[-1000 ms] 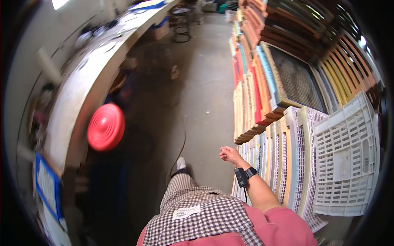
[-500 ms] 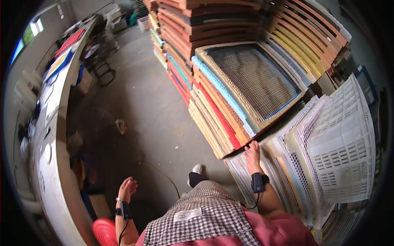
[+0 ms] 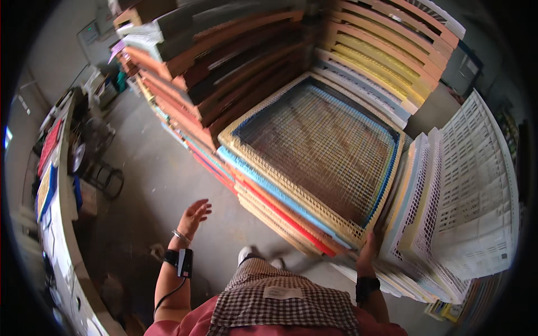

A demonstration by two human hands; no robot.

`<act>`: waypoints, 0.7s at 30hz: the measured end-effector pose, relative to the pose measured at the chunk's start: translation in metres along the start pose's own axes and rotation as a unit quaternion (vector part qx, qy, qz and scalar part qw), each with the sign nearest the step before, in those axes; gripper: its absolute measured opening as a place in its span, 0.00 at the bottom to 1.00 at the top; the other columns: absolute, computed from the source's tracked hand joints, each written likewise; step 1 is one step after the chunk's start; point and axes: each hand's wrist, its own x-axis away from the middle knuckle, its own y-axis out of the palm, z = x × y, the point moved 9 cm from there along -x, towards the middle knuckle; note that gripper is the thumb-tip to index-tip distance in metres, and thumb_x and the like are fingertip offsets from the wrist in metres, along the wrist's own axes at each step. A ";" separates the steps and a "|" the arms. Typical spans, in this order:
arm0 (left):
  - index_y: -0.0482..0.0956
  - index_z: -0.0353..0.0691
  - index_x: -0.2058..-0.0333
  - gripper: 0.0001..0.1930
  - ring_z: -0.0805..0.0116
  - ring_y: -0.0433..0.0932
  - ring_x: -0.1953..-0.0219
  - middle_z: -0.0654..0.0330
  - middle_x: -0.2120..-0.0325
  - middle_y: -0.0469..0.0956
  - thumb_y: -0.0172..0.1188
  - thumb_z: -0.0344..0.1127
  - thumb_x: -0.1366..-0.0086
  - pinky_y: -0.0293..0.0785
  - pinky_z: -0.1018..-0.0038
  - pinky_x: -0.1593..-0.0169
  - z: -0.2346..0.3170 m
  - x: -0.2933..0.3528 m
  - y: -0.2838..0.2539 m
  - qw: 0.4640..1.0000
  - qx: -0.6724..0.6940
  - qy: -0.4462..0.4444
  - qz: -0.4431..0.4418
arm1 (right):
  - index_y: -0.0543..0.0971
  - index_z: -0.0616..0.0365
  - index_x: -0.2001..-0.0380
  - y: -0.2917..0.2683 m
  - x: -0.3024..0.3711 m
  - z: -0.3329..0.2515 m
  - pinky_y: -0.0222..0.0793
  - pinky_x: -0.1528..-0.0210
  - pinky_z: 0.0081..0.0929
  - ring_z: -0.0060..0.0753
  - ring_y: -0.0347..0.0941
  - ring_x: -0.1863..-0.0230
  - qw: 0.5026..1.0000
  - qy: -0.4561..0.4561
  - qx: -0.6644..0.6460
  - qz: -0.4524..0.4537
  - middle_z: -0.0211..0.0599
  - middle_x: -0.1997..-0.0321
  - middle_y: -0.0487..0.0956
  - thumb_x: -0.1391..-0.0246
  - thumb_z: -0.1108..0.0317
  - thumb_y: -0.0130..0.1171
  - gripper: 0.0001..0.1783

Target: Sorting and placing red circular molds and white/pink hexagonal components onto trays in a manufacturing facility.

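My left hand [image 3: 195, 216] hangs in the air over the grey floor, fingers spread and nothing in it. Against the near right corner of a beige plastic mesh tray [image 3: 291, 210] rests or hovers my right hand [image 3: 369, 250], fingers stretched out; whether it touches the rim is hard to see in the shadow. This tray tops a stack, and its dark mesh bottom shows with a blue edge inside. Beneath it lie a light blue tray [image 3: 280, 193], a red tray [image 3: 286, 224] and several beige and orange ones.
Tall stacks of brown and orange trays [image 3: 246, 73] rise behind, with yellow and orange ones [image 3: 392, 56] at the far right. White perforated crates [image 3: 476, 190] stand upright on the right. A long white worktable [image 3: 67, 246] runs along the left.
My view has turned and come closer to the tray stack. My right hand has gone from the stack's front corner to the top tray's near right corner. My left hand has risen forward.
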 end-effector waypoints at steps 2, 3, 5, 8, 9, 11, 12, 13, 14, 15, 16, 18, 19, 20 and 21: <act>0.68 0.37 0.51 0.24 0.69 0.72 0.57 0.58 0.57 0.73 0.53 0.48 0.39 0.67 0.75 0.54 0.034 -0.070 -0.010 0.994 -0.056 0.091 -0.003 | 0.65 0.61 0.50 0.026 -0.004 -0.030 0.57 0.47 0.29 0.27 0.62 0.49 1.000 -0.020 -0.018 0.011 0.33 0.53 0.68 0.42 0.54 0.42 0.24; 0.68 0.36 0.51 0.23 0.69 0.72 0.57 0.59 0.58 0.73 0.53 0.47 0.40 0.67 0.75 0.55 0.048 -0.107 -0.010 0.983 -0.092 0.156 -0.010 | 0.66 0.60 0.50 0.037 -0.005 -0.041 0.57 0.47 0.28 0.26 0.62 0.50 1.000 -0.023 0.010 -0.001 0.32 0.54 0.68 0.42 0.54 0.44 0.24; 0.69 0.34 0.53 0.23 0.66 0.72 0.59 0.55 0.58 0.74 0.56 0.45 0.41 0.68 0.77 0.56 0.084 -0.166 0.005 0.971 -0.063 0.228 -0.024 | 0.66 0.60 0.50 0.039 -0.004 -0.042 0.58 0.48 0.27 0.25 0.63 0.51 0.999 -0.028 0.040 0.016 0.32 0.54 0.69 0.43 0.55 0.45 0.24; 0.67 0.36 0.51 0.22 0.50 0.70 0.55 0.47 0.59 0.71 0.55 0.39 0.43 0.67 0.64 0.52 0.128 -0.229 0.029 0.869 -0.372 0.314 0.085 | 0.66 0.58 0.48 0.029 -0.008 -0.042 0.60 0.48 0.26 0.23 0.64 0.50 0.993 0.034 0.083 0.076 0.31 0.49 0.68 0.45 0.53 0.48 0.26; 0.66 0.36 0.51 0.23 0.47 0.68 0.55 0.45 0.58 0.70 0.54 0.40 0.44 0.67 0.61 0.52 0.133 -0.249 0.036 0.832 -0.438 0.321 0.115 | 0.66 0.58 0.48 0.028 -0.015 -0.049 0.60 0.48 0.26 0.23 0.64 0.50 0.992 0.030 0.087 0.086 0.31 0.49 0.68 0.45 0.53 0.48 0.26; 0.62 0.37 0.48 0.28 0.45 0.67 0.52 0.43 0.52 0.66 0.53 0.48 0.44 0.65 0.59 0.50 0.112 -0.303 0.052 0.849 -0.453 0.265 0.062 | 0.65 0.61 0.47 0.021 -0.025 -0.049 0.62 0.53 0.26 0.23 0.65 0.52 0.973 0.088 0.189 0.103 0.33 0.50 0.68 0.47 0.52 0.51 0.30; 0.61 0.37 0.47 0.30 0.45 0.68 0.52 0.42 0.52 0.66 0.51 0.50 0.43 0.65 0.59 0.49 0.108 -0.316 0.061 0.869 -0.456 0.190 0.014 | 0.65 0.61 0.47 0.026 -0.027 -0.052 0.62 0.53 0.26 0.23 0.65 0.52 0.971 0.090 0.189 0.118 0.33 0.50 0.68 0.47 0.52 0.51 0.30; 0.60 0.36 0.46 0.31 0.44 0.68 0.52 0.41 0.52 0.66 0.49 0.52 0.42 0.65 0.59 0.49 0.109 -0.321 0.064 0.881 -0.458 0.114 -0.027 | 0.67 0.63 0.49 0.034 -0.028 -0.052 0.63 0.55 0.26 0.23 0.65 0.54 0.962 0.149 0.187 0.134 0.33 0.53 0.70 0.48 0.53 0.52 0.28; 0.60 0.37 0.46 0.32 0.44 0.69 0.53 0.40 0.53 0.68 0.47 0.55 0.42 0.65 0.59 0.49 0.095 -0.343 0.060 0.875 -0.468 0.116 -0.045 | 0.70 0.64 0.52 0.038 -0.026 -0.047 0.63 0.56 0.26 0.24 0.66 0.57 0.949 0.207 0.183 0.149 0.33 0.55 0.72 0.48 0.55 0.53 0.26; 0.61 0.37 0.47 0.32 0.44 0.69 0.53 0.40 0.55 0.69 0.45 0.57 0.42 0.65 0.59 0.50 0.083 -0.360 0.054 0.869 -0.476 0.121 -0.061 | 0.70 0.64 0.52 0.029 -0.027 -0.041 0.63 0.56 0.26 0.24 0.66 0.57 0.949 0.204 0.181 0.157 0.33 0.55 0.72 0.48 0.55 0.53 0.26; 0.64 0.38 0.48 0.33 0.46 0.68 0.52 0.40 0.57 0.71 0.44 0.60 0.43 0.65 0.59 0.49 0.091 -0.362 0.076 0.861 -0.474 0.160 -0.093 | 0.72 0.65 0.56 0.000 -0.025 -0.041 0.63 0.57 0.26 0.26 0.68 0.59 0.934 0.160 0.246 0.204 0.33 0.60 0.73 0.49 0.56 0.54 0.24; 0.66 0.39 0.49 0.26 0.44 0.69 0.54 0.43 0.56 0.70 0.42 0.52 0.40 0.65 0.58 0.51 0.071 -0.385 0.073 0.838 -0.531 0.104 -0.065 | 0.77 0.66 0.67 0.002 -0.029 -0.069 0.64 0.64 0.22 0.24 0.70 0.69 0.917 0.003 0.305 0.256 0.30 0.72 0.75 0.51 0.58 0.57 0.18; 0.66 0.39 0.50 0.22 0.45 0.70 0.56 0.44 0.57 0.70 0.43 0.45 0.39 0.66 0.59 0.52 0.082 -0.376 0.077 0.838 -0.535 0.097 -0.055 | 0.77 0.66 0.67 0.001 -0.021 -0.076 0.64 0.64 0.22 0.24 0.70 0.69 0.915 0.008 0.299 0.270 0.30 0.72 0.75 0.51 0.58 0.57 0.18; 0.67 0.40 0.51 0.20 0.47 0.71 0.57 0.45 0.58 0.71 0.43 0.39 0.41 0.67 0.60 0.53 0.076 -0.382 0.081 0.831 -0.496 0.243 -0.067 | 0.78 0.65 0.69 -0.002 -0.014 -0.072 0.64 0.68 0.21 0.22 0.69 0.72 0.928 0.049 0.253 0.267 0.28 0.74 0.75 0.51 0.59 0.57 0.17; 0.68 0.41 0.52 0.18 0.48 0.72 0.59 0.47 0.59 0.71 0.43 0.32 0.43 0.68 0.61 0.55 0.073 -0.379 0.060 0.804 -0.447 0.386 -0.066 | 0.78 0.64 0.70 0.007 -0.016 -0.074 0.63 0.71 0.19 0.19 0.67 0.75 0.943 0.081 0.199 0.253 0.27 0.76 0.74 0.51 0.59 0.58 0.16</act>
